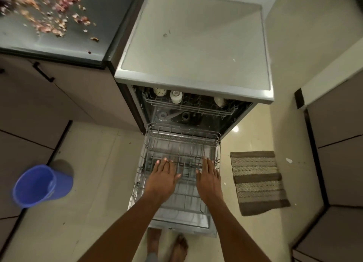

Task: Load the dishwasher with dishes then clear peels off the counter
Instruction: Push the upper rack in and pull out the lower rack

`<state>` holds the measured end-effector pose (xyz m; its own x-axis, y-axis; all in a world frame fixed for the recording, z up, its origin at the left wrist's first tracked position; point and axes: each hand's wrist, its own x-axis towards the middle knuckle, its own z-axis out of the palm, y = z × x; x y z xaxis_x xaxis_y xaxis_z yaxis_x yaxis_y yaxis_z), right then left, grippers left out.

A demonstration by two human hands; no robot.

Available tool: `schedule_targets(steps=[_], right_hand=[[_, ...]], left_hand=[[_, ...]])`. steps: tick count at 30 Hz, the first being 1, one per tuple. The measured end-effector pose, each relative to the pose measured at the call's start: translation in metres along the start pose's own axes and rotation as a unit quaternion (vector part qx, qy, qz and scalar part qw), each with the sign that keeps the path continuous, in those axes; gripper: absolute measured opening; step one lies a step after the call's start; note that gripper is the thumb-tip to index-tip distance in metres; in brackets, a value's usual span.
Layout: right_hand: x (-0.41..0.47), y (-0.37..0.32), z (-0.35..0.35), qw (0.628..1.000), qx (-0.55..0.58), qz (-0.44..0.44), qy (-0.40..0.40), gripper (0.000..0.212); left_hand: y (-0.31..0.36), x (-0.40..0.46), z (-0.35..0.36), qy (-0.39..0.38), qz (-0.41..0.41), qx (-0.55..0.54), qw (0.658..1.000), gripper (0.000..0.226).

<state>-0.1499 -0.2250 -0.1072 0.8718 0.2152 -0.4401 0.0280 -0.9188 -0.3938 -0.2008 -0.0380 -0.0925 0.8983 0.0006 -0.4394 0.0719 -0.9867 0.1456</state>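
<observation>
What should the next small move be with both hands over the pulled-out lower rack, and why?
Probably push the lower rack back into the dishwasher. Both the left hand and right hand lie flat over it with straight fingers, holding nothing, and it looks empty, while peels still litter the counter.

- No legible text, brand, number or sign is found in the head view.
- A small dark mark is seen on the upturned base of a white cup [176, 96] in the dishwasher's upper rack [188, 106]; it is too small and blurred to be read.
- Two small dark specks are noted on the front edge of the lowered dishwasher door [170, 228]; whether they are lettering cannot be told.
</observation>
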Motion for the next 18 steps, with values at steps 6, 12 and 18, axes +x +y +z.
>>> schedule_targets(steps=[6,12,18], right_hand=[[-0.078,-0.035,-0.027,0.999,0.015,-0.025,0.015,0.060],[-0.160,-0.102,-0.037,0.997,-0.006,-0.074,0.000,0.060],[-0.201,-0.163,-0.018,0.993,-0.032,-0.113,-0.006,0.064]], left_hand=[[-0.004,-0.088,-0.056,0.053,-0.034,-0.022,0.998,0.118],[-0.043,-0.192,-0.073,0.065,-0.092,-0.056,0.992,0.086],[-0.100,-0.266,-0.087,0.099,-0.114,-0.062,0.987,0.073]])
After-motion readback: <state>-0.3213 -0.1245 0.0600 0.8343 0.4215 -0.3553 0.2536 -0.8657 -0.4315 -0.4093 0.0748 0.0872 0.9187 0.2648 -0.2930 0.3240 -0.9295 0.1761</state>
